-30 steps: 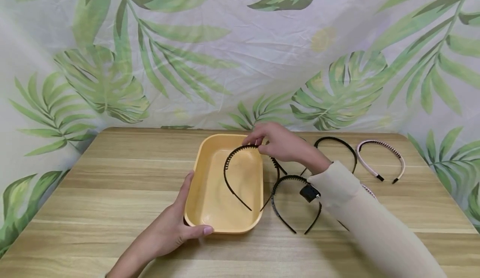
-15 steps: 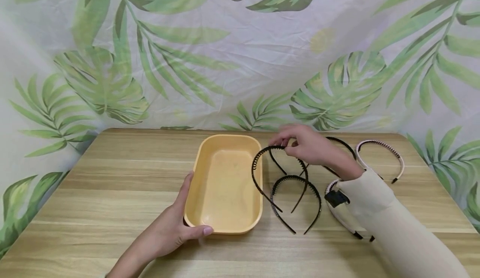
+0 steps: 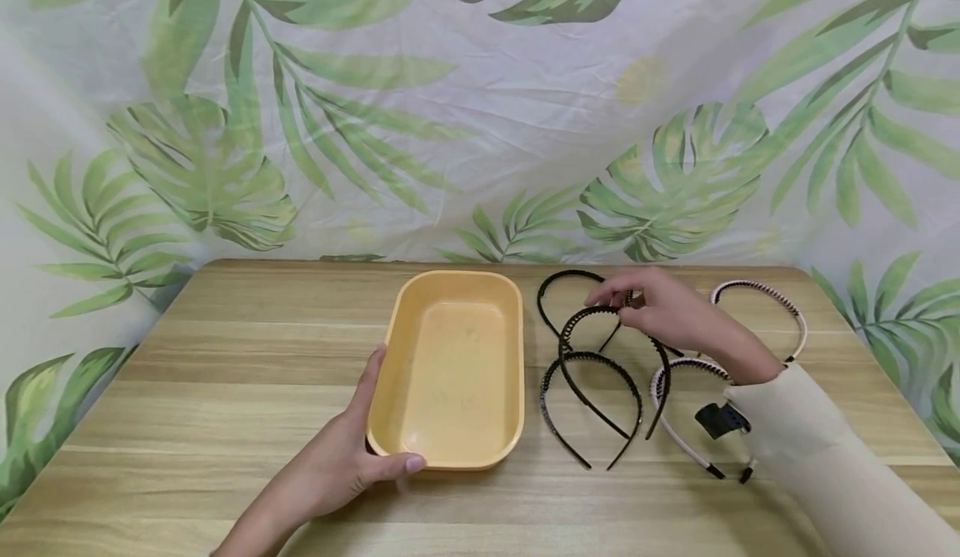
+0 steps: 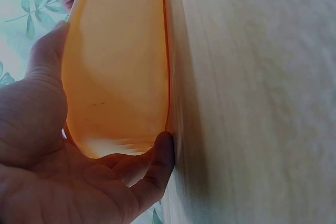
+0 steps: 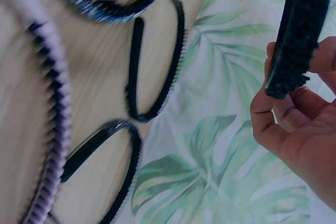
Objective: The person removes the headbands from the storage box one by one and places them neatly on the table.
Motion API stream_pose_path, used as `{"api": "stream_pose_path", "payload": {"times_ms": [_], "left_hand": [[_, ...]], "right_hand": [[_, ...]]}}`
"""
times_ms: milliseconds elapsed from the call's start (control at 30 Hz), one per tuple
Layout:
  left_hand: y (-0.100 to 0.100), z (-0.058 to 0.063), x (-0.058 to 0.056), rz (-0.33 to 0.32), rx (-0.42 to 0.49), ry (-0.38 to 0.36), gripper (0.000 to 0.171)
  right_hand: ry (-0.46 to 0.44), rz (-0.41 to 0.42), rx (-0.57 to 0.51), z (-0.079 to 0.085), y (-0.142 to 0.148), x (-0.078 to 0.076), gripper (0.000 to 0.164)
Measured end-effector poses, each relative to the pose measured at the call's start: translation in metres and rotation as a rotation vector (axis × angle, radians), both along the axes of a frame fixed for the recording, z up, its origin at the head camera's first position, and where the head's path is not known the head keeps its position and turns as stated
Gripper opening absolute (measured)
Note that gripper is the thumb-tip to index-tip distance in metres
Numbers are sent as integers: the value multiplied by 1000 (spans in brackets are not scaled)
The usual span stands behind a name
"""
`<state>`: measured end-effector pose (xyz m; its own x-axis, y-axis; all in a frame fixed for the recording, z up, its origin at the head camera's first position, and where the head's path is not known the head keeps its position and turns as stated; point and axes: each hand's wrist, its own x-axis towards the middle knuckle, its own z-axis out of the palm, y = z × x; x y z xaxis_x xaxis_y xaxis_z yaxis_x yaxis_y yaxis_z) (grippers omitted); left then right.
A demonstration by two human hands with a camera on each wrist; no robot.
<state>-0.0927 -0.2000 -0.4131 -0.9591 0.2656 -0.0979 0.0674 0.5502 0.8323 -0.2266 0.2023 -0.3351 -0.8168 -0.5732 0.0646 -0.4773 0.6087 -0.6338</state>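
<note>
My left hand (image 3: 337, 449) holds the yellow plastic basin (image 3: 521, 390) by its left side and near corner. In the left wrist view, thumb and fingers curl around the basin's end (image 4: 115, 66). Right of the basin, my right hand (image 3: 667, 311) pinches a black toothed headband (image 3: 667, 382) at the top of its arch, its two ends pointing down. A black headband with a glittery outer edge (image 3: 547, 411) lies just below, overlapped by the held one in the head view. In the right wrist view, thumb and fingertips grip the dark, rough-textured band (image 5: 299, 30).
Another black headband (image 3: 568, 273) lies by the back edge, and one more is mostly hidden behind my right hand. Two pale pink headbands (image 3: 801, 315) lie to the right, one nearer the front (image 3: 686, 450). A leaf-print cloth (image 3: 525, 123) hangs behind the wooden table (image 3: 262, 357).
The right hand has carried the black headband from over the basin to the right, above the other headbands. The left hand and basin have stayed in place.
</note>
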Motion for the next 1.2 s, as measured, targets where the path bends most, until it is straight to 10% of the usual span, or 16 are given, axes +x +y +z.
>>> {"api": "stream_pose_path", "payload": {"times_ms": [867, 1200], "left_hand": [[0, 1, 1, -9, 21, -12, 133], [0, 2, 0, 2, -13, -22, 134]], "right_hand": [[203, -115, 51, -38, 106, 10, 40], [100, -190, 37, -52, 145, 17, 34]]}}
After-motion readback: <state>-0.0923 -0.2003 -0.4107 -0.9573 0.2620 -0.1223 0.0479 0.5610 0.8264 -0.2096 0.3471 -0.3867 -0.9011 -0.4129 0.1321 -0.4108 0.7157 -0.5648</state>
